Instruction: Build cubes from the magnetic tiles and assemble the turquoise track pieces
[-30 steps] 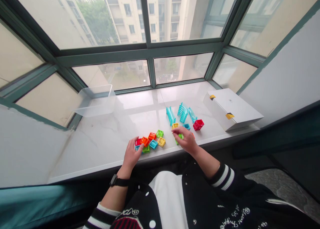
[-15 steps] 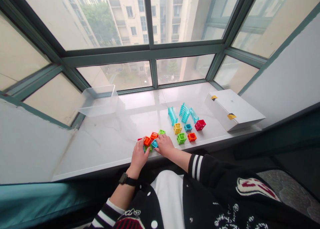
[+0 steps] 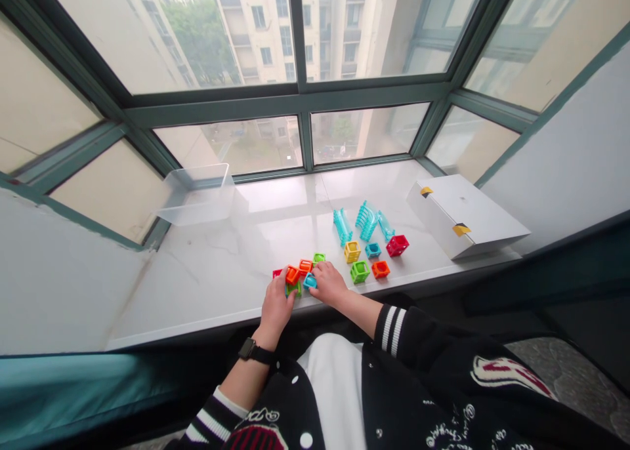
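On the white marble windowsill [image 3: 221, 273], a cluster of small coloured plastic frame blocks [image 3: 301, 271] lies near the front edge. My left hand [image 3: 276, 306] rests on the cluster's left side, fingers curled over an orange and a green block. My right hand [image 3: 329, 283] lies on its right side, fingers bent onto a blue block; what they grip is hidden. Further right stand a yellow cube [image 3: 352, 250], a green cube [image 3: 359, 271], an orange piece [image 3: 379, 269], a small blue piece [image 3: 373, 249] and a red cube [image 3: 397, 245].
Turquoise ribbed track pieces [image 3: 364, 219] lie behind the cubes. A clear plastic bin [image 3: 199, 194] stands at the back left. A white cardboard box [image 3: 465, 217] sits at the right end of the sill. Green window frames enclose the bay.
My right hand has left the cubes on the right and come left onto the cluster beside my left hand. A yellow and a green cube now stand uncovered where it was.
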Tool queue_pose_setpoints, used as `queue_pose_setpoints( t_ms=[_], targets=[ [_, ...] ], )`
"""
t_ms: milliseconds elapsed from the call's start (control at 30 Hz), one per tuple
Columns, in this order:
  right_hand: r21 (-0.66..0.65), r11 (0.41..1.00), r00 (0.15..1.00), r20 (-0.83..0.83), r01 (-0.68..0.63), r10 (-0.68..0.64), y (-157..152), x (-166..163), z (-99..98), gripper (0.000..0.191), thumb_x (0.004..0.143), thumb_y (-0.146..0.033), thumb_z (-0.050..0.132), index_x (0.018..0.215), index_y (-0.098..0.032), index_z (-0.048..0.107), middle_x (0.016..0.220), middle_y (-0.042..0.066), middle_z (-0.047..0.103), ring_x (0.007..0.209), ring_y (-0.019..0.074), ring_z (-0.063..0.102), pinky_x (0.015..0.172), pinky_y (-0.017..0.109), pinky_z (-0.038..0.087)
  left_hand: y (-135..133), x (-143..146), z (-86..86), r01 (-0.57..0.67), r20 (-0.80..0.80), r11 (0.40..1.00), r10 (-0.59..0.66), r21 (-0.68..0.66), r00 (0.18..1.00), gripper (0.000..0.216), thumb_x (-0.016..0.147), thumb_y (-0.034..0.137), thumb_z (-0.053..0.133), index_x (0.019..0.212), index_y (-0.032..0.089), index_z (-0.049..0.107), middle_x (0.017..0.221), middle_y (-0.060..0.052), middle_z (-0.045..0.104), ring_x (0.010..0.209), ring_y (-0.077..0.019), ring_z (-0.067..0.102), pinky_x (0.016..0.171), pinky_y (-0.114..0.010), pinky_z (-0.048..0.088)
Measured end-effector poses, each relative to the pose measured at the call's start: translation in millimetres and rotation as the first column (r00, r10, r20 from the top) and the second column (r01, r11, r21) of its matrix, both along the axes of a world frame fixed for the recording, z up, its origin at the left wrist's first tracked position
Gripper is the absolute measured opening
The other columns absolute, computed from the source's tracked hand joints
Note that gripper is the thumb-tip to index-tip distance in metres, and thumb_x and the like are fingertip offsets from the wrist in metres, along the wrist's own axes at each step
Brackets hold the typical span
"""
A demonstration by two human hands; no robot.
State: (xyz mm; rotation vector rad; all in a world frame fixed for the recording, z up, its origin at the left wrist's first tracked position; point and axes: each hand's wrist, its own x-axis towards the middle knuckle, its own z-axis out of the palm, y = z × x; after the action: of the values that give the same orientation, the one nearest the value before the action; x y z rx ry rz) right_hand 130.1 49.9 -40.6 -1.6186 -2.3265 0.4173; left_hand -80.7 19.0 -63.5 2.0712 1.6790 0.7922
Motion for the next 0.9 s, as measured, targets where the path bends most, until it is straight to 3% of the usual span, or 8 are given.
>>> queue_pose_setpoints(
  t_ms=[467, 700, 900],
  targets=[
    [0.027, 0.992, 0.939, -0.321, -0.121, 0.123, -1.5, 5.7, -17.3, 0.034, 0.073, -0.019, 0.084, 0.106, -0.018, 0.073, 0.127, 0.015, 0.065, 0.123, 0.0335, 0.058, 0.109, 0.049, 0.05, -0.6, 1.5, -5.1, -0.022, 0.019, 0.999, 0.021, 0.047, 1.0, 0.07, 0.093, 0.024, 0.063, 0.159, 0.024, 0.039, 0.134, -0.016, 0.064, 0.127, -0.0359, 0.06, 0.111, -0.058, 0.049],
    [0.082, 0.957, 0.863, -0.416, -0.277, 0.285, -1.6, 12.8, -26.2, 0.045, 0.07, -0.016, 0.084, 0.113, -0.018, 0.071, 0.125, 0.014, 0.066, 0.121, 0.0322, 0.061, 0.108, 0.048, 0.051, -1.7, 0.2, -6.0, -0.025, 0.049, 0.998, 0.022, 0.053, 0.999, 0.07, 0.093, 0.024, 0.062, 0.159, 0.025, 0.039, 0.133, -0.015, 0.063, 0.127, -0.0342, 0.061, 0.109, -0.057, 0.05],
    [0.094, 0.963, 0.813, -0.519, -0.251, 0.262, -3.1, 28.2, -20.1, 0.051, 0.069, -0.014, 0.082, 0.118, -0.022, 0.07, 0.125, 0.012, 0.066, 0.122, 0.0308, 0.061, 0.109, 0.048, 0.05, -1.2, -0.6, -4.9, -0.007, 0.036, 0.998, 0.004, 0.066, 0.999, 0.071, 0.094, 0.027, 0.062, 0.161, 0.026, 0.037, 0.134, -0.015, 0.063, 0.125, -0.0342, 0.061, 0.11, -0.057, 0.05]
  ],
)
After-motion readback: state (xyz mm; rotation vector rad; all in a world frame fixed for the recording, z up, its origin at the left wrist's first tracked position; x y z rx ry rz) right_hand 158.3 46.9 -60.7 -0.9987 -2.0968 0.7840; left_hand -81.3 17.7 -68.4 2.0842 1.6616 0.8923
